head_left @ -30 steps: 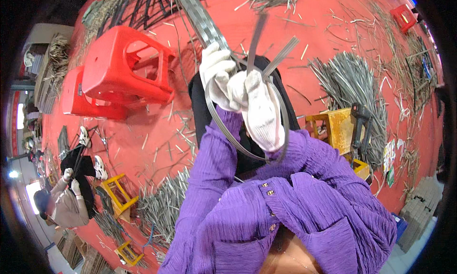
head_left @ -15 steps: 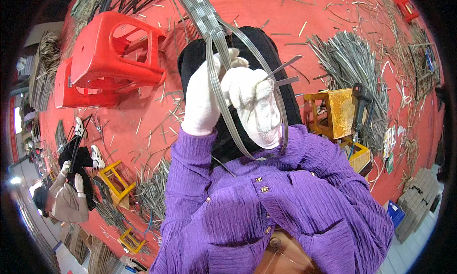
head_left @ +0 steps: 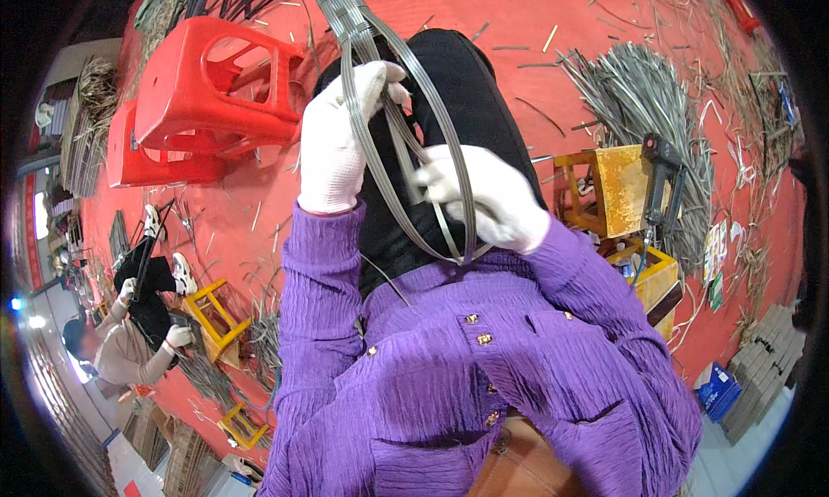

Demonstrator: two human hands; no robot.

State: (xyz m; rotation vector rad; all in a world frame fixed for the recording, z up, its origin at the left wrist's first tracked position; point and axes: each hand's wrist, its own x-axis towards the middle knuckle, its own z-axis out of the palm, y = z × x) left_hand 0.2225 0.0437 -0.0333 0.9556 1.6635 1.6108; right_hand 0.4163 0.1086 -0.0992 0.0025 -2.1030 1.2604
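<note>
A woven band of flat grey strips (head_left: 345, 9) comes in from the top and parts into a long loop (head_left: 464, 182) above my lap. My left hand (head_left: 332, 139), in a white glove, is closed at the loop's upper end, its fingers pinching the grey strips below the weave. Inside the loop, several loose strip ends (head_left: 401, 147) run down to my right hand (head_left: 492, 195). That hand, also gloved in white, reaches behind the loop's right side, and its fingertips are closed on those strips. Part of its grip is hidden by the loop.
Red plastic stools (head_left: 194, 91) lie at the left. On the right, a worn yellow stool (head_left: 613, 190) bears a black hand tool (head_left: 661, 173), beside a heap of grey strips (head_left: 643, 91). Strip scraps litter the red floor. Another person (head_left: 138, 341) sits far left.
My right hand has turned and moved slightly right and down from my left hand, with strips now stretched between them. My left hand and the loop have shifted left.
</note>
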